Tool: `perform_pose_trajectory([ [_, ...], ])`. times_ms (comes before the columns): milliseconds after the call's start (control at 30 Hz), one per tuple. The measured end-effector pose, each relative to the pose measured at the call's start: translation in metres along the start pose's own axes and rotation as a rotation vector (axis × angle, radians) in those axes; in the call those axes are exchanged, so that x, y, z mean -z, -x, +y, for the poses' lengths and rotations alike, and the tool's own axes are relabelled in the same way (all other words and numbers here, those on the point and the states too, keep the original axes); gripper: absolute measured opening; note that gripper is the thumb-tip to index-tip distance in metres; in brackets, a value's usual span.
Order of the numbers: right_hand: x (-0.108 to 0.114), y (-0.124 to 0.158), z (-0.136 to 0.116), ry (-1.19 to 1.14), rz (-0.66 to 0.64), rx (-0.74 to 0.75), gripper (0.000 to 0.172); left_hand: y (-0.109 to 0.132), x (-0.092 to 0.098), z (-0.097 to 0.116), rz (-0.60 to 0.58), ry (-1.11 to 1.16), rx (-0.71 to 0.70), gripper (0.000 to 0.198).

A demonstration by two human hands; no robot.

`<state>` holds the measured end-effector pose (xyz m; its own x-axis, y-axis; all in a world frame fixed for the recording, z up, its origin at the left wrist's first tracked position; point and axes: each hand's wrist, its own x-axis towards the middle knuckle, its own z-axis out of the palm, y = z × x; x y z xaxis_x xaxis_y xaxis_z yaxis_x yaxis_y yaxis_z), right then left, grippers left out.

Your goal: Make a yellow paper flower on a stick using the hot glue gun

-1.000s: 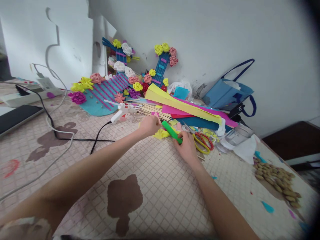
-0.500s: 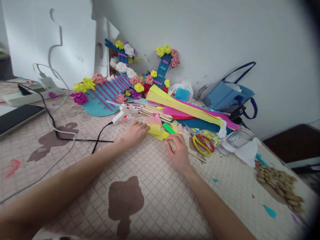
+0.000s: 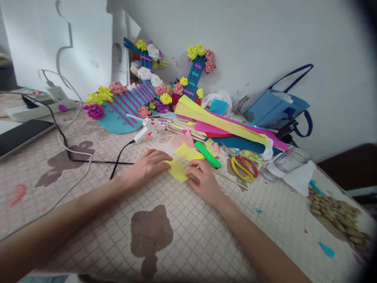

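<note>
patterned tablecloth [image 3: 188, 236] spreads between your forearms, on to the near edge. your left hand [image 3: 150, 167] and right hand [image 3: 204, 181] sit apart at opposite edges of the yellow paper [image 3: 177, 171]; can't tell if either pinches. just beyond: green stick-shaped item [image 3: 207, 155], then wooden sticks [image 3: 188, 129].

Matt paper and smooth plastic on a dull, grid-patterned table cover [image 3: 194, 236].
We see thin, matt yellow paper [image 3: 177, 170] at centre, bare wooden sticks [image 3: 188, 129] above it, a smooth white plastic glue gun [image 3: 143, 134] to their left, scissors [image 3: 235, 160] with metal blades and smooth plastic handles right of centre, and a matt, cloth-like blue bag [image 3: 272, 109] at upper right.
</note>
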<state>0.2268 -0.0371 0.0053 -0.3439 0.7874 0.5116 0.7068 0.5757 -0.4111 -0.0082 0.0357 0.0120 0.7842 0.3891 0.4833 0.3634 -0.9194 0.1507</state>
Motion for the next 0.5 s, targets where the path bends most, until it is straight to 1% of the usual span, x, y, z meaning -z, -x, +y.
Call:
perform_pose_trajectory([
  [100, -0.004, 0.001, -0.009, 0.058, -0.008, -0.012, 0.016, 0.007, 0.001, 0.011, -0.010, -0.048, 0.086, 0.030],
  [167, -0.008, 0.002, -0.015, 0.120, -0.018, -0.039, 0.015, 0.008, -0.001, 0.021, -0.027, -0.055, 0.105, 0.031],
  [233, -0.012, 0.004, -0.021, 0.157, -0.053, -0.055, 0.014, 0.008, -0.004, 0.031, -0.031, -0.049, 0.093, 0.026],
  [300, -0.014, 0.005, -0.024, 0.155, -0.083, -0.075, 0.013, 0.009, -0.007, 0.037, 0.001, -0.013, 0.084, 0.014],
  [367, -0.013, 0.006, -0.025, 0.118, -0.091, -0.122, 0.016, 0.009, -0.008, 0.038, 0.037, 0.062, 0.093, 0.011],
  [433, -0.011, 0.006, -0.024, 0.053, -0.083, -0.175, 0.021, 0.010, -0.007, 0.035, 0.072, 0.158, 0.112, 0.012],
  [500, -0.010, 0.006, -0.020, -0.020, -0.088, -0.179, 0.021, 0.010, -0.005, 0.030, 0.095, 0.243, 0.123, 0.013],
])
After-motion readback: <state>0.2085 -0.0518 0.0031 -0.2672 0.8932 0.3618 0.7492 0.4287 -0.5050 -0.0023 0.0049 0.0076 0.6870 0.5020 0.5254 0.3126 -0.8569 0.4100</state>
